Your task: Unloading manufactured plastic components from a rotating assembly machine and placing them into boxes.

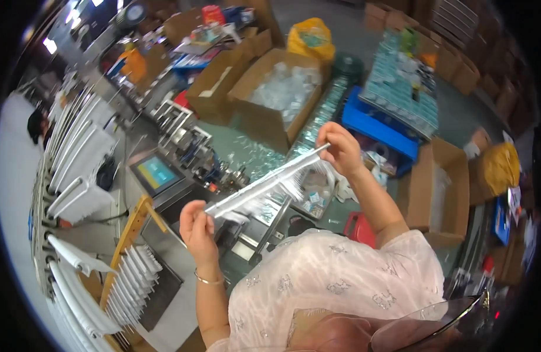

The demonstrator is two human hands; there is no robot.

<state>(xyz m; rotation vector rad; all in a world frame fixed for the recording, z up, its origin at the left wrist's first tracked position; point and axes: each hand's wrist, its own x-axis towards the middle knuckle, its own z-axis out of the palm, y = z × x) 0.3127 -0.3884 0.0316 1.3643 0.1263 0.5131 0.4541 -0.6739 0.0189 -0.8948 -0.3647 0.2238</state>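
Note:
Stretched between my hands is a long thin rod [253, 190] hung with white, fringe-like strips [291, 185], blurred by motion. The rod slants up to the right. My left hand [198, 232] pinches its lower end, and my right hand [341, 149] pinches the upper end. Below and left of my left hand, a wooden rack [123, 240] carries a row of similar white strips [132, 281]. A touch-screen panel [156, 173] on a machine lies just beyond my left hand. What exactly the strips are made of I cannot tell.
Metal machine parts [194, 149] stand ahead. White sheets [88, 155] hang along a rail at the left. Beyond my hands is a cardboard box [264, 120] of clear plastic pieces. Blue crates [379, 132], another open box [420, 199] and a red stool [359, 230] stand at right.

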